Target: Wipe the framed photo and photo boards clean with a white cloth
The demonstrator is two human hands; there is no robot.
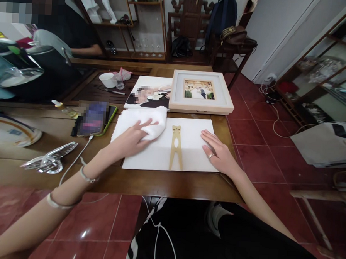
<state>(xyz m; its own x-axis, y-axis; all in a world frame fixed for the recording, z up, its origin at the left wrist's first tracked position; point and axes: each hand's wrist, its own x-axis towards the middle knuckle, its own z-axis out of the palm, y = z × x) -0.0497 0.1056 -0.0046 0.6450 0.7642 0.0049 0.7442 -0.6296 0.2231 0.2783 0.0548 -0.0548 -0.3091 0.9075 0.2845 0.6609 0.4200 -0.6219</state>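
A white board (148,159) lies flat at the table's front edge. On its middle rests a flat, beige, two-legged piece (176,145) with a bear-like head and an oval hole. My left hand (134,139) grips a bunched part of a white towel (127,117), which covers the board's upper left corner; some fingertips are hidden in its folds. My right hand (216,151), with a ring on one finger, lies flat on the board's right edge, its fingers stretched out and holding nothing.
Behind the board stand a framed photo (201,106) and a photo print (147,99). Left are a phone (92,119) with a cable, a dropper bottle (65,109), a silver ornament (51,160) and a white cup (108,80). Another person (76,28) is at the far left.
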